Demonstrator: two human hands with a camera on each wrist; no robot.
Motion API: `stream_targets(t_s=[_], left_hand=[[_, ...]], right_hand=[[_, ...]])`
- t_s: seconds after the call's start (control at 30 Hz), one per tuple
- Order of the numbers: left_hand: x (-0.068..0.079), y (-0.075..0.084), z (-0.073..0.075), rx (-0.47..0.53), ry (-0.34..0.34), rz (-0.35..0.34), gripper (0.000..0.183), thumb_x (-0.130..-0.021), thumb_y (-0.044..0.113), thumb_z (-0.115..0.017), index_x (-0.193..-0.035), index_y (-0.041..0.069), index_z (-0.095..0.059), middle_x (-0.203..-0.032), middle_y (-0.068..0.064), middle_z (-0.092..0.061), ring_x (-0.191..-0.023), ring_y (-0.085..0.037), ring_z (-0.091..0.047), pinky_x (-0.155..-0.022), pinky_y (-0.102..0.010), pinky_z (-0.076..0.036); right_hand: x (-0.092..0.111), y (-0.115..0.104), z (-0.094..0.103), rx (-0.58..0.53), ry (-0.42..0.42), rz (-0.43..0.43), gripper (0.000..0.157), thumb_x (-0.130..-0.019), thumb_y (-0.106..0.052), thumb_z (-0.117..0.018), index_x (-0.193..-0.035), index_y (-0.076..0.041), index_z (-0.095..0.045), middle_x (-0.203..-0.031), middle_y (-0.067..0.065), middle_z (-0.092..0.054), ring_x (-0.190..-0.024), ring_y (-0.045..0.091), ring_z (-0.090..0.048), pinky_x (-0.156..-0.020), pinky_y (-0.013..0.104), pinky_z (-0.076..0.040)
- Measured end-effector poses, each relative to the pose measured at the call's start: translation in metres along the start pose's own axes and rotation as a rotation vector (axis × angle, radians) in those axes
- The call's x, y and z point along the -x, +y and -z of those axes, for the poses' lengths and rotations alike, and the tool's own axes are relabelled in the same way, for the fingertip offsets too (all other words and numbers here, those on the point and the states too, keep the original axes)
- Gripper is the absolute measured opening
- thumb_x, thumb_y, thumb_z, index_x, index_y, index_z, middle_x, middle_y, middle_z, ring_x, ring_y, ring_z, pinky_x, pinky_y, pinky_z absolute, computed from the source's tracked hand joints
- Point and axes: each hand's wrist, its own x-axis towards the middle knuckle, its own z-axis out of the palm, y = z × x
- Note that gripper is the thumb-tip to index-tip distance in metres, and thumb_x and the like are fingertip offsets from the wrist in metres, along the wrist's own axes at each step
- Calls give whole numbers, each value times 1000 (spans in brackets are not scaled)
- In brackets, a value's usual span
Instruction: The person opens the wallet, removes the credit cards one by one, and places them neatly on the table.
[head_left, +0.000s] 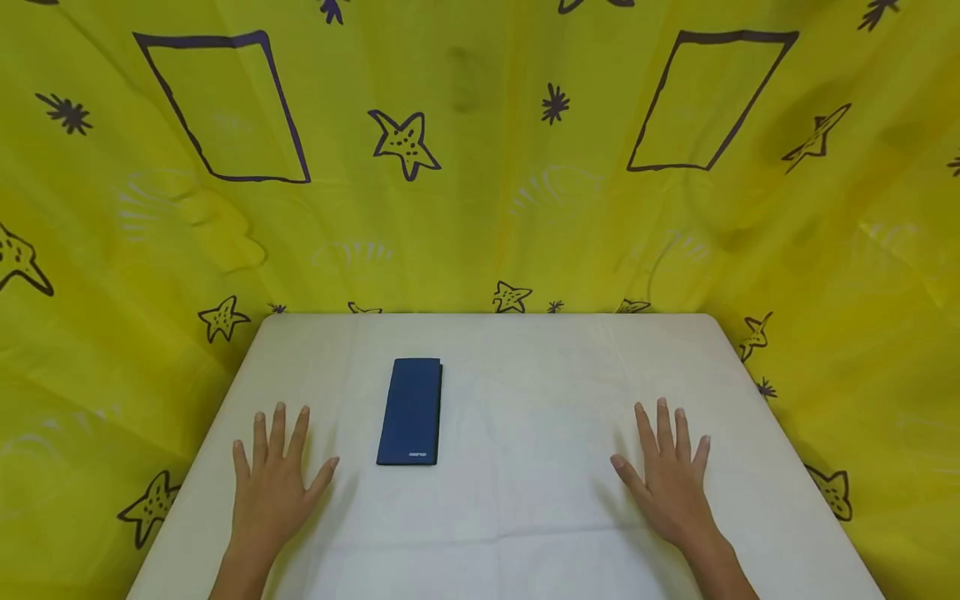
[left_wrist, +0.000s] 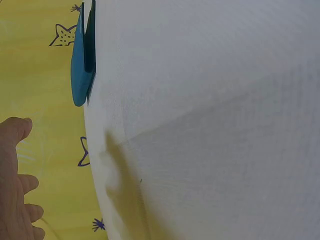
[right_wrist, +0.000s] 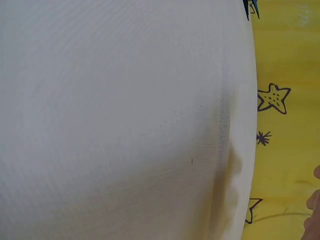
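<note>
A dark blue folded wallet-like case [head_left: 410, 412] with small pale lettering near its front edge lies on the white table, left of the middle. In the left wrist view the same blue case [left_wrist: 79, 75] appears edge-on, its two covers slightly parted. My left hand [head_left: 273, 492] is spread with straight fingers to the left of the case, apart from it, casting a shadow on the cloth. Over the right side of the table my right hand [head_left: 671, 487] is likewise spread, holding nothing. Only fingertips [right_wrist: 312, 205] of it show in the right wrist view.
The table [head_left: 525, 467] has a white cloth with faint creases and rounded far corners. Behind it and along both sides hangs a yellow curtain [head_left: 480, 225] printed with starfish and dark outlined shapes.
</note>
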Motion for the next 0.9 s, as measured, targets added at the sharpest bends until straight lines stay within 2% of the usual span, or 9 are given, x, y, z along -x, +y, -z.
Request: stream_targets(t_s=[0.2, 0.67, 0.9], left_hand=[[1, 0, -2, 8, -13, 6, 90, -94, 48, -69, -164, 6, -31, -169, -31, -18, -155, -53, -9, -117, -78, -4], [0, 2, -5, 23, 10, -5, 89, -94, 47, -70, -163, 5, -34, -167, -32, -22, -156, -52, -10, -116, -79, -9], [0, 3, -7, 28, -11, -5, 89, -94, 48, -69, -163, 4, -34, -166, -33, -24, -154, -55, -14, -115, -80, -12]], right_hand=[[1, -2, 2, -15, -10, -4, 86, -107, -53, -53, -169, -8, -15, -172, 29, -4, -158, 47, 9, -112, 80, 11], [-1, 1, -3, -24, -20, -13, 88, -106, -53, -55, -169, -8, -14, -171, 30, -6, -158, 49, 5, -113, 78, 13], [0, 4, -6, -47, -22, -12, 87, -106, -51, -55, -169, -8, -13, -171, 31, -8, -157, 51, 2, -113, 79, 12]])
